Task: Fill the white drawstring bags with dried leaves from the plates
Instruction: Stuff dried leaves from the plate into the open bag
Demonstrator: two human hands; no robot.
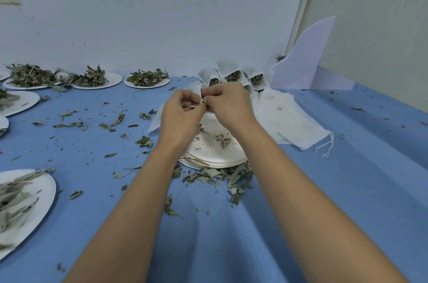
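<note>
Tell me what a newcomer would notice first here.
Dead centre, the left hand and right hand meet over a stack of plates, nearly bare, pinching the top of a white bag. Behind them filled bags sit piled near the wall, leaves showing at their mouths, with flat empty bags to the right. Plates of leaves line the left side, and loose leaves litter the blue cloth.

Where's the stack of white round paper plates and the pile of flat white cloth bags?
Stack of white round paper plates (213,154): head view, top plate's near rim.
Pile of flat white cloth bags (291,120): head view, top bag's middle.
</note>
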